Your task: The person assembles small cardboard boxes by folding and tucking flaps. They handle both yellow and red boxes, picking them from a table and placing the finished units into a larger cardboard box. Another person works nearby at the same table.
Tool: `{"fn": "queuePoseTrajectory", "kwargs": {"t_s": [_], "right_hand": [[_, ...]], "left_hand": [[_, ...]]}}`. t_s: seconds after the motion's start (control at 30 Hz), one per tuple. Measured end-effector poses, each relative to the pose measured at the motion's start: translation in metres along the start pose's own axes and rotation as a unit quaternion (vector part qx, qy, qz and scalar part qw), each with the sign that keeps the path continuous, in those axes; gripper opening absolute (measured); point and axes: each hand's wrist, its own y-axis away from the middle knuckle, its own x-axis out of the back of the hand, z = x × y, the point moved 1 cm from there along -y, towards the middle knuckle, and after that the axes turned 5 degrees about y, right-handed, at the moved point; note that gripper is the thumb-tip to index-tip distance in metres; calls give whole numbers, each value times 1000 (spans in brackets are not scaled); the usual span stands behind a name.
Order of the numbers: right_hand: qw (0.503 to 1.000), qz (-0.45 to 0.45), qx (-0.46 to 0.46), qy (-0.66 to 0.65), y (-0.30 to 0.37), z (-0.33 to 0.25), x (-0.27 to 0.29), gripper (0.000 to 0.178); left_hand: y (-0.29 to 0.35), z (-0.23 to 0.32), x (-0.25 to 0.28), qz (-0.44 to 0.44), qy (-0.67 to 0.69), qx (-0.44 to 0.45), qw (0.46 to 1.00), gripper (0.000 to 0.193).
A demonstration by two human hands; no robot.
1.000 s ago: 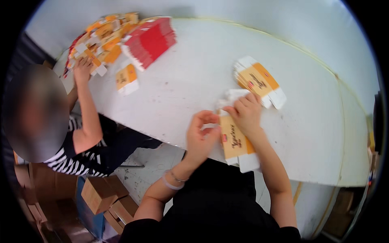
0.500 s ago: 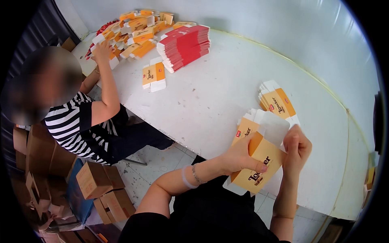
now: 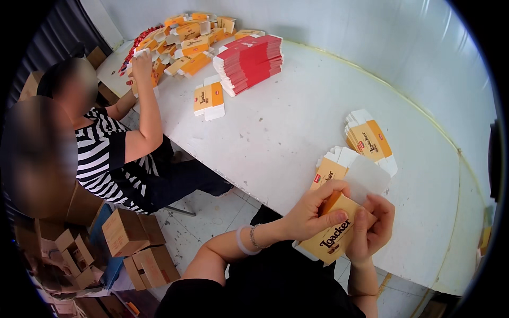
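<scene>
A yellow and orange cardboard carton [image 3: 333, 241] is held in front of me, just over the near edge of the table. My left hand [image 3: 310, 212] grips it, thumb on the front panel and fingers behind. At the carton's right end, my right hand [image 3: 374, 228] has its fingers curled and its thumb against the panel. A large white flap [image 3: 367, 177] stands up from the carton's open end. Just behind lie flat, unfolded cartons [image 3: 330, 170], partly covered by my left hand and the flap. A second fanned pile of flat cartons [image 3: 370, 139] is farther back.
A tall stack of red flat cartons [image 3: 252, 66] stands on the white table [image 3: 286, 143], with several flat yellow cartons [image 3: 209, 98] before it. Folded cartons [image 3: 193, 42] are heaped at the far left. A person in a striped shirt [image 3: 108, 164] handles cartons there. Brown boxes [image 3: 124, 233] stand lower left.
My right hand has come down from the carton's upper flap to its right end, its thumb now on the panel. My left hand keeps its grip. The view has shifted slightly.
</scene>
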Motion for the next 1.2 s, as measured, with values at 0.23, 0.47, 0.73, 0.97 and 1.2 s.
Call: {"fn": "queuePoseTrajectory", "kwargs": {"t_s": [0.23,0.47,0.73,0.97,1.2], "right_hand": [[980,173,92,-36,-20,11,-5,45],[903,-205,-197,-324,-42,5,16,37],[984,-123,-77,-107,-34,-4,5,29],[985,-158,68,28,-42,-8,8,30],[975,-194,105,20,-42,-2,4,32]], "left_hand": [[9,17,-4,61,-68,48,995,35],[13,36,33,8,-305,-33,952,55],[6,28,27,19,-229,-75,970,72],[8,31,31,22,-254,-74,964,67],[9,22,39,31,-198,-77,977,53]]}}
